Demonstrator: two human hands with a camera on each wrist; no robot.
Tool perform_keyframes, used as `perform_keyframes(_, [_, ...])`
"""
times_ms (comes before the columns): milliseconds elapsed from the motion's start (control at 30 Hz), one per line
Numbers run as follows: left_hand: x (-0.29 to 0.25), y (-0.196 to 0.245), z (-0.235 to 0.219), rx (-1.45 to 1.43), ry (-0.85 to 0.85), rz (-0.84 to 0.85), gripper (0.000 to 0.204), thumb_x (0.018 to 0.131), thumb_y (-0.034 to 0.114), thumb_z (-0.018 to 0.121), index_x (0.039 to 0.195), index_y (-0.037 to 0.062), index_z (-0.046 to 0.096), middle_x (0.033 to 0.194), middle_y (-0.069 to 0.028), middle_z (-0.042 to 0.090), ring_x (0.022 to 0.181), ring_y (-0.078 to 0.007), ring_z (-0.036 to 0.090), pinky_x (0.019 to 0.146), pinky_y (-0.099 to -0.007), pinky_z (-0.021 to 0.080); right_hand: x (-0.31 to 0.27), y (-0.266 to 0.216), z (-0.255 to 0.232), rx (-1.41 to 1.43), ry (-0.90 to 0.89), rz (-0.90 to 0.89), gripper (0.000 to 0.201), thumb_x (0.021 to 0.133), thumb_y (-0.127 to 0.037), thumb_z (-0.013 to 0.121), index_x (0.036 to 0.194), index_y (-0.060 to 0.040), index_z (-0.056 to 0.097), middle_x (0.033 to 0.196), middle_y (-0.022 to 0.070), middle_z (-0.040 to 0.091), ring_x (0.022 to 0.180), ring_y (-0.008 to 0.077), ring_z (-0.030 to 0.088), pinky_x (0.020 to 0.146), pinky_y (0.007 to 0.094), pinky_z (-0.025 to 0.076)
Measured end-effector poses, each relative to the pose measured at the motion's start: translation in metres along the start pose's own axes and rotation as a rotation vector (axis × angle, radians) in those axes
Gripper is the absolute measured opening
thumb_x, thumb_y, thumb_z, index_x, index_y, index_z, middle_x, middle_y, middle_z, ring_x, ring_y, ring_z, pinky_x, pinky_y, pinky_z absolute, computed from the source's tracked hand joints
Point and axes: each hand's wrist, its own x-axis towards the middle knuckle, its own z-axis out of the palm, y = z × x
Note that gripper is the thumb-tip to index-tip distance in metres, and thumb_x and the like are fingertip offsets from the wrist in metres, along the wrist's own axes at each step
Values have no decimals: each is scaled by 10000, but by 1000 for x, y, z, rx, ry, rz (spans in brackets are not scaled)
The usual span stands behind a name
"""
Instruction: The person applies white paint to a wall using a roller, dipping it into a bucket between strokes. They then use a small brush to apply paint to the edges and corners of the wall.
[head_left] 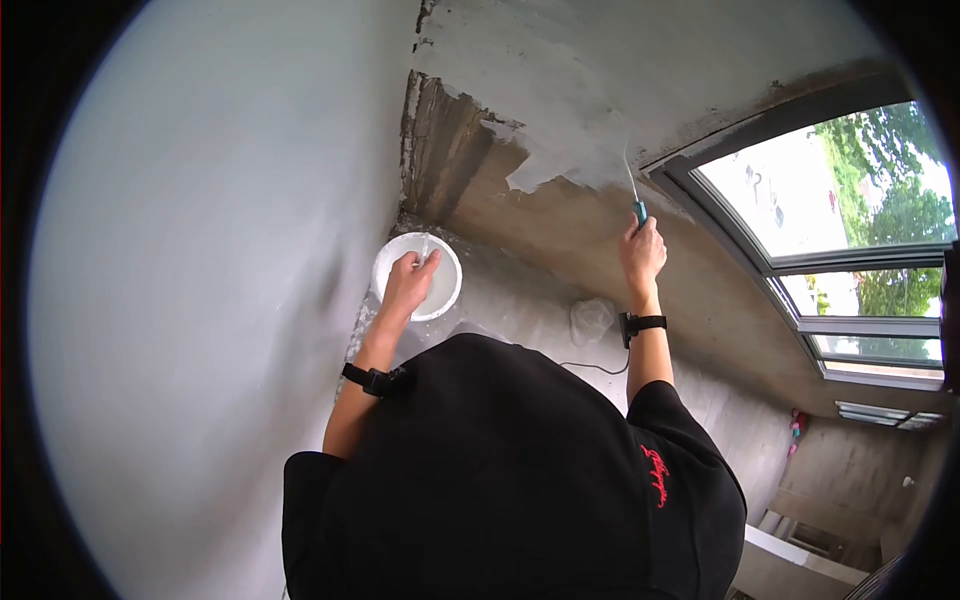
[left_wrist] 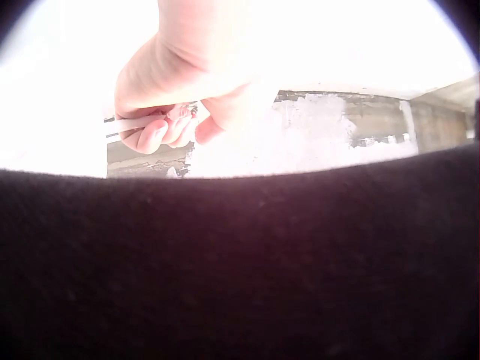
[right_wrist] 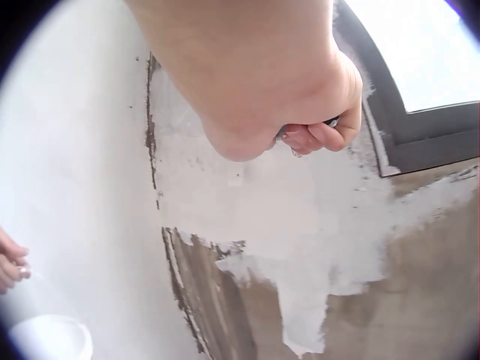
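My left hand (head_left: 405, 287) grips the handle (left_wrist: 139, 122) of a white bucket (head_left: 457, 284) that hangs below it, beside the left wall. Off to the right, my raised right hand (head_left: 644, 252) holds a putty knife by its teal handle (head_left: 641, 213). The thin blade (head_left: 629, 170) points up at the wall and shows almost edge-on. Ahead is a wall with white putty (head_left: 560, 130) over its upper part and bare brown-grey surface (head_left: 540, 215) beneath. In the right wrist view, the curled fingers (right_wrist: 326, 136) hide most of the knife.
A dark-framed window (head_left: 780, 262) is on the right, close to my right hand. The smooth white wall (head_left: 200, 300) runs along the left. A clear plastic bag (head_left: 592, 320) lies low by the wall. Dark, rough patches mark the corner (head_left: 410, 130).
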Motion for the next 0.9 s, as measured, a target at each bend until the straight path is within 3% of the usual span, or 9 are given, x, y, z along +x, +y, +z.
perform_keyframes(233, [6, 7, 19, -18, -72, 9, 400, 899, 375, 640, 792, 6, 531, 608, -5, 497, 512, -73, 401, 451, -285, 311, -27, 66, -8, -175, -29, 156, 373, 959, -388, 463, 866, -34, 535, 784, 213, 674, 733, 398, 667, 663, 490, 529])
perform_keyframes(300, [7, 7, 24, -22, -92, 11, 399, 899, 376, 640, 792, 8, 529, 610, -3, 497, 508, -68, 396, 448, -282, 308, -32, 73, -6, -130, -56, 208, 414, 963, -422, 439, 888, -26, 536, 799, 237, 666, 779, 431, 656, 696, 507, 517])
perform_keyframes(633, [2, 2, 16, 58, -78, 42, 435, 890, 398, 629, 820, -24, 554, 628, -39, 526, 590, -106, 459, 532, -313, 367, -30, 31, 2, -20, -31, 102, 381, 953, -406, 463, 894, -37, 533, 806, 214, 671, 767, 409, 659, 697, 503, 514])
perform_keyframes(900, [-3, -8, -1, 85, -47, 33, 458, 893, 402, 623, 810, -40, 533, 628, -60, 519, 598, -123, 465, 542, -324, 376, -9, -48, 34, 97, -108, 21, 415, 931, -434, 491, 893, -25, 547, 832, 235, 667, 808, 429, 648, 722, 512, 503])
